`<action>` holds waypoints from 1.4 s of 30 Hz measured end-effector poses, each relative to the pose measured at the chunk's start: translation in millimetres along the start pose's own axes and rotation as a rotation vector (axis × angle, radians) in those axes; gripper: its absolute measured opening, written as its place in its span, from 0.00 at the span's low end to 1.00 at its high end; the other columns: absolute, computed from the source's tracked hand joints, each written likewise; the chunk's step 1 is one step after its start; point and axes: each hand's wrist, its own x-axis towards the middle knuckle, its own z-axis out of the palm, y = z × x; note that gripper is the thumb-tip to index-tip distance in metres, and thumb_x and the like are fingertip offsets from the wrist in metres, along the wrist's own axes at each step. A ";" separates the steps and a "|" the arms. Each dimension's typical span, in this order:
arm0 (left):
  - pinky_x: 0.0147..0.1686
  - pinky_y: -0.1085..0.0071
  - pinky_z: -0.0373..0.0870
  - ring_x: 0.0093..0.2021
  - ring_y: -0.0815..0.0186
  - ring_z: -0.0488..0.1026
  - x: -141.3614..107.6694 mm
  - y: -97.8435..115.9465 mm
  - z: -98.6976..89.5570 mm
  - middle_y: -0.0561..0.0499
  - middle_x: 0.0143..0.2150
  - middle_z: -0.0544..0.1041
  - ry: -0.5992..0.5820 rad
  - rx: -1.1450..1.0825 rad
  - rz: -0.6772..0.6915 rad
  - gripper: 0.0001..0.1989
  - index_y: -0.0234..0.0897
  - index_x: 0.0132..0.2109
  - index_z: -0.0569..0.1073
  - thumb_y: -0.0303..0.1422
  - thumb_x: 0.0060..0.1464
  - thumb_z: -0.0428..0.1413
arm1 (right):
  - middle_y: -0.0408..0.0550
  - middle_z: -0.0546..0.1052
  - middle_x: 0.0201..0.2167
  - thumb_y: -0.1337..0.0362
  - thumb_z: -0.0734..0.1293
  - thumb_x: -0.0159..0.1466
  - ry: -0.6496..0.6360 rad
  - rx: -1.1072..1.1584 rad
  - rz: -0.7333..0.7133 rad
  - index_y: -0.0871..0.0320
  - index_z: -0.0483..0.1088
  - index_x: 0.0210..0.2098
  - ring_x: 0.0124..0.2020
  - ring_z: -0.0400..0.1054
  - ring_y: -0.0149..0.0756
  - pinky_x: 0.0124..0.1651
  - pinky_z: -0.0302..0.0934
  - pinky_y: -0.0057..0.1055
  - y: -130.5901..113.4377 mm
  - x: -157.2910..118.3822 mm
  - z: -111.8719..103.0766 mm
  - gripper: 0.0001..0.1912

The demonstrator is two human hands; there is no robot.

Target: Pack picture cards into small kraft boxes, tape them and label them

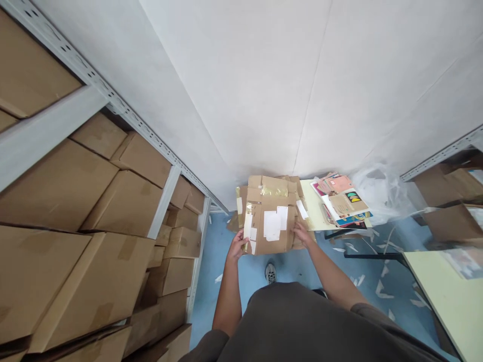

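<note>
A flattened cardboard box (256, 213) with white labels and shiny tape lies in front of me over other flattened cardboard (307, 221). My left hand (237, 245) is closed on its lower left edge, the thumb on top near the labels. On the right side, my right hand (302, 234) grips the edge of the same box, some of its fingers hidden. To the right of the cardboard, a pile of books and booklets (345, 198) rests on a pale tabletop (314, 201).
Shelving with cardboard boxes (121, 201) runs along the left. A white wall (264, 100) stands ahead. Clear plastic wrap (381, 193) bunches beside the books. Another pale table (441, 291) is at right. Paper scraps (383, 289) litter the blue floor (213, 251).
</note>
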 end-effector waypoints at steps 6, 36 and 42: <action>0.54 0.58 0.77 0.52 0.53 0.82 5.7 22.6 21.7 0.43 0.51 0.84 0.011 -0.001 0.085 0.39 0.39 0.59 0.76 0.44 0.39 0.73 | 0.48 0.83 0.43 0.51 0.75 0.48 -0.044 0.331 0.039 0.50 0.71 0.50 0.43 0.78 0.43 0.43 0.70 0.36 -41.5 -8.0 -35.1 0.31; 0.59 0.55 0.74 0.59 0.50 0.78 11.1 -68.9 654.2 0.41 0.58 0.81 -0.957 0.409 0.013 0.42 0.39 0.65 0.72 0.37 0.42 0.72 | 0.35 0.71 0.28 0.57 0.79 0.48 0.843 0.735 -0.278 0.49 0.69 0.45 0.35 0.71 0.37 0.41 0.63 0.32 70.4 -367.6 -523.7 0.28; 0.59 0.57 0.73 0.58 0.49 0.78 1.6 -124.7 737.3 0.41 0.57 0.82 -1.130 0.458 -0.168 0.39 0.37 0.62 0.76 0.31 0.39 0.70 | 0.42 0.79 0.35 0.55 0.81 0.49 1.021 0.844 -0.213 0.48 0.71 0.46 0.39 0.72 0.41 0.42 0.64 0.35 125.5 -420.9 -532.0 0.28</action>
